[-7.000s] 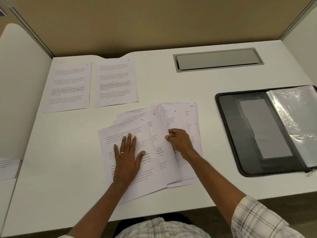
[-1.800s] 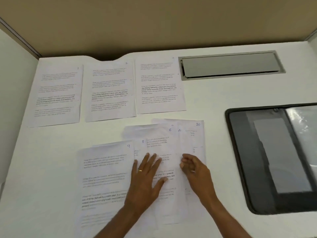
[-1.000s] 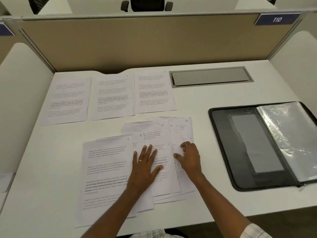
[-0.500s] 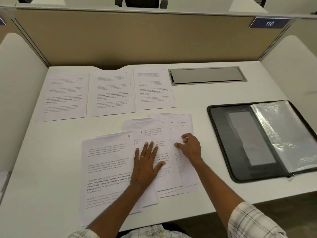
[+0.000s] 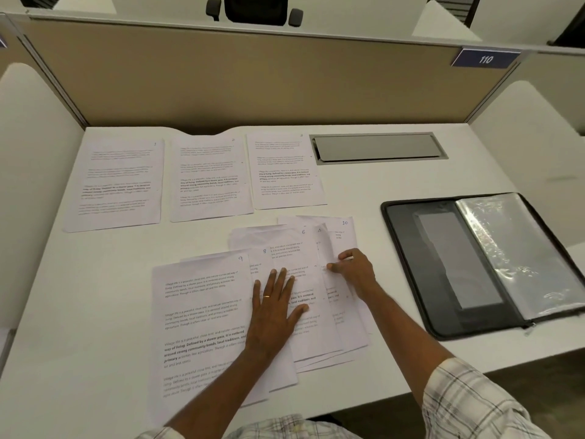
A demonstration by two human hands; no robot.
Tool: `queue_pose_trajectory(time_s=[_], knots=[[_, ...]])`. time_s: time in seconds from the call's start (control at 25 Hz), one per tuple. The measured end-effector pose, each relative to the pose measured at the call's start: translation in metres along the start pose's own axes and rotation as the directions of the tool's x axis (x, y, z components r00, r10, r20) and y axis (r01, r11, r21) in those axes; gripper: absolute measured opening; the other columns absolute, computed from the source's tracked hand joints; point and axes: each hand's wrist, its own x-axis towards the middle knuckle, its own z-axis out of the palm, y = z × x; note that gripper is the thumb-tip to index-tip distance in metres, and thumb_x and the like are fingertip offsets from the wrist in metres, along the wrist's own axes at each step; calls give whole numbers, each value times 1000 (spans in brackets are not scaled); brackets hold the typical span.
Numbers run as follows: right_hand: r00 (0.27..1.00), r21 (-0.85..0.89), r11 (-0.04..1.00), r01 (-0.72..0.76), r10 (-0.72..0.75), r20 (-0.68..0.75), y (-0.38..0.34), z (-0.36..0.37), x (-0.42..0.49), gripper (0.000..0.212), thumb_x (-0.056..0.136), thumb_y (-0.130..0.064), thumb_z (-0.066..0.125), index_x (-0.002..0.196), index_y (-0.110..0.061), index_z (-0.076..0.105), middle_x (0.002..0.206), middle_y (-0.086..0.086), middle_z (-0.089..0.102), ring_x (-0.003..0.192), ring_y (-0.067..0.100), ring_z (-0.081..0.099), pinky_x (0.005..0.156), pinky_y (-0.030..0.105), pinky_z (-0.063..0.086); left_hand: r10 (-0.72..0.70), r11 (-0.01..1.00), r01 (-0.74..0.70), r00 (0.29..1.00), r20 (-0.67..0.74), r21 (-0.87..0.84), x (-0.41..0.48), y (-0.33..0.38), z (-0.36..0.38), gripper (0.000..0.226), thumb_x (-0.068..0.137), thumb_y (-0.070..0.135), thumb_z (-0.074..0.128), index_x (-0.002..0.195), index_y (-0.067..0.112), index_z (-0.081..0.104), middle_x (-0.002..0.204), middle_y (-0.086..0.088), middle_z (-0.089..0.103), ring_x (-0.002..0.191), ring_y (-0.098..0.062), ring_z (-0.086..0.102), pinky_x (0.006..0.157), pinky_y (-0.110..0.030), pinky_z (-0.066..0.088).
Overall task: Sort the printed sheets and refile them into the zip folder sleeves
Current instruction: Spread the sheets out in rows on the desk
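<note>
Three printed sheets lie in a row at the back of the desk: sheet 1, sheet 2 and sheet 3. In front of them a fanned pile of numbered sheets is spread out, with sheet 9 on its left. My left hand presses flat on the pile with fingers spread. My right hand pinches the edge of sheet 4 near the pile's right side. The black zip folder lies open at the right, its clear sleeves on its right half.
A grey cable hatch is set into the desk at the back. A tan partition closes the rear and white side panels flank the desk. The front desk edge runs just below the pile.
A third sheet has joined the back row since seven seconds ago. Over the last second my right hand crept slightly up the pile's right side; my left hand stays flat.
</note>
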Motion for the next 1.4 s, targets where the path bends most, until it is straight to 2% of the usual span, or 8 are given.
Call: queue_pose_trajectory(time_s=[0.24, 0.44, 0.8, 1.08, 1.16, 1.24, 1.32, 1.4], knots=[[992, -146, 982, 117, -107, 70, 6, -4, -7, 21, 86, -25, 81, 103, -20, 69, 93, -5, 70, 91, 22, 70, 88, 42, 58, -5, 1000, 5, 1000, -18, -10, -3, -1, -4, 72, 104, 63, 30, 157, 16, 42, 169, -6, 26, 158, -25, 19, 124, -56, 16], [991, 295, 955, 12, -51, 122, 3, -23, -15, 14, 89, -13, 78, 101, -7, 75, 96, 11, 79, 91, 32, 76, 85, 47, 62, -18, 1000, 17, 999, -38, -25, -4, -9, -4, 71, 105, 62, 31, 157, 15, 42, 170, -6, 24, 158, -24, 17, 125, -55, 16], [982, 507, 862, 1, -97, 163, 4, -75, 11, 27, 92, -16, 75, 115, -3, 72, 110, 18, 76, 103, 39, 73, 92, 52, 59, -49, 996, 43, 997, -68, -83, -4, -15, -13, 70, 103, 62, 35, 154, 16, 46, 167, -4, 33, 157, -21, 22, 126, -55, 17], [986, 584, 811, -26, -75, 149, 16, -123, 52, 38, 90, -18, 76, 122, 1, 67, 115, 25, 72, 98, 40, 71, 90, 56, 59, -129, 965, 99, 985, -114, -242, 6, -11, -22, 64, 101, 61, 42, 146, 17, 56, 160, 1, 44, 151, -20, 36, 127, -43, 19], [984, 572, 820, -15, -90, 154, 12, -146, 68, 34, 91, -16, 75, 119, 1, 69, 110, 23, 75, 97, 41, 72, 87, 55, 61, -183, 906, 143, 981, -64, -397, 18, 13, -36, 59, 104, 59, 44, 149, 23, 52, 161, 9, 39, 151, -10, 32, 126, -34, 23], [975, 564, 826, -12, -116, 191, 5, -169, 85, 32, 90, -16, 76, 117, 0, 70, 108, 21, 75, 96, 40, 73, 82, 51, 63, -268, 782, 242, 963, 41, -575, 42, 55, -51, 57, 103, 57, 50, 152, 29, 47, 159, 16, 39, 146, -2, 35, 120, -27, 29], [953, 576, 817, -29, -151, 262, -1, -189, 104, 32, 91, -16, 75, 119, 0, 70, 110, 20, 75, 95, 38, 73, 76, 45, 64, -381, 532, 373, 907, 179, -760, 77, 102, -62, 60, 97, 57, 57, 149, 28, 50, 149, 13, 52, 132, -6, 54, 110, -29, 44], [935, 595, 802, -47, -174, 309, -5, -205, 124, 35, 91, -15, 75, 120, 2, 69, 113, 20, 75, 98, 38, 73, 76, 44, 64, -458, 205, 429, 836, 301, -880, 115, 136, -69, 48, 96, 47, 66, 138, 24, 61, 133, 5, 69, 111, -10, 71, 94, -31, 58]])
